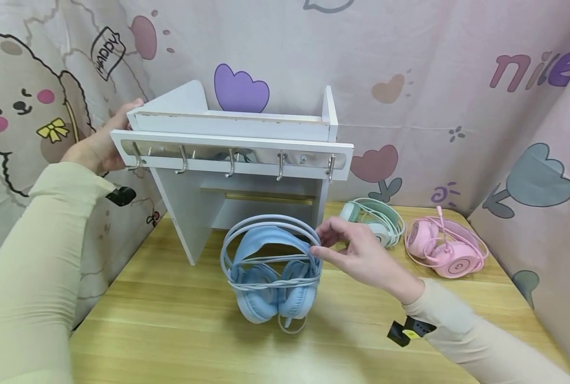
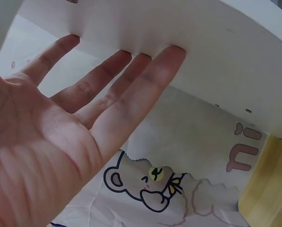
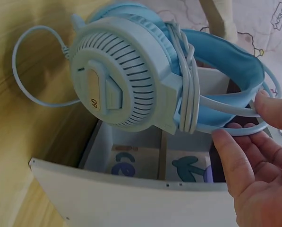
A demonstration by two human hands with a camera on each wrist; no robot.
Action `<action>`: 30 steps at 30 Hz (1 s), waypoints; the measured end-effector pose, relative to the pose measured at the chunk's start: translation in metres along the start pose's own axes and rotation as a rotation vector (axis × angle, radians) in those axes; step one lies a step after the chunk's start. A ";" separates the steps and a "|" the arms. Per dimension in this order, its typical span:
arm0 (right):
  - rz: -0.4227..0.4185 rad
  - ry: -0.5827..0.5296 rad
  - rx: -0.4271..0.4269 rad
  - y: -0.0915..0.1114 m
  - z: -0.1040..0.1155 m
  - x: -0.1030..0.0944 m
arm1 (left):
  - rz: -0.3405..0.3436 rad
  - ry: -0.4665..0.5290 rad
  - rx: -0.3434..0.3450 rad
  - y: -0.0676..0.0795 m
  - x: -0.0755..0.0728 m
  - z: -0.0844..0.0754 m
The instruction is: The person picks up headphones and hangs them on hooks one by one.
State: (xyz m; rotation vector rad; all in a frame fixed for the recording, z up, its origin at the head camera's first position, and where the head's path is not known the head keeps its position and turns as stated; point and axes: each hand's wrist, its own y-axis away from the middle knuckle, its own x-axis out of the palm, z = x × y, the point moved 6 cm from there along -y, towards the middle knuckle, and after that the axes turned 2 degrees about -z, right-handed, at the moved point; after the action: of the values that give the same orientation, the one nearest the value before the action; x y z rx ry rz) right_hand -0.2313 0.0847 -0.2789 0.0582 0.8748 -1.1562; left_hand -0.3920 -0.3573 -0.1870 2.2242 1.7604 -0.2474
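Observation:
My right hand [image 1: 362,253] pinches the headband side of a light blue headset [image 1: 266,238], holding it just in front of a white shelf unit [image 1: 232,127]. The headset's cable is wound around its band, and its ear cups hang downward. In the right wrist view, thumb and fingers meet at the thin outer band of the headset [image 3: 126,75]. At the unit's upper left side is my left hand [image 1: 97,152]. The left wrist view shows that hand [image 2: 55,127] with extended fingers, their tips touching a white panel [image 2: 226,61].
A rail with several metal hooks [image 1: 231,162] runs across the unit's front, above the headset. Behind and to the right, green-and-white headphones [image 1: 381,233] and a pink headset [image 1: 458,261] lie on the wooden table [image 1: 169,330]. Printed curtains [image 1: 434,117] enclose the back and sides.

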 end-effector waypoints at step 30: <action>-0.050 -0.211 -0.081 -0.032 0.035 0.050 | 0.067 -0.071 0.007 0.000 0.001 -0.002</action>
State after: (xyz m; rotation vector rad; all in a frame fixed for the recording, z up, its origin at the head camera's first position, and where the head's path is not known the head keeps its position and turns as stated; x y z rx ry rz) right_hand -0.2312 0.0158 -0.2739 -0.1504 0.7380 -1.1490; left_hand -0.3919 -0.3554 -0.1855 2.2459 1.6472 -0.3141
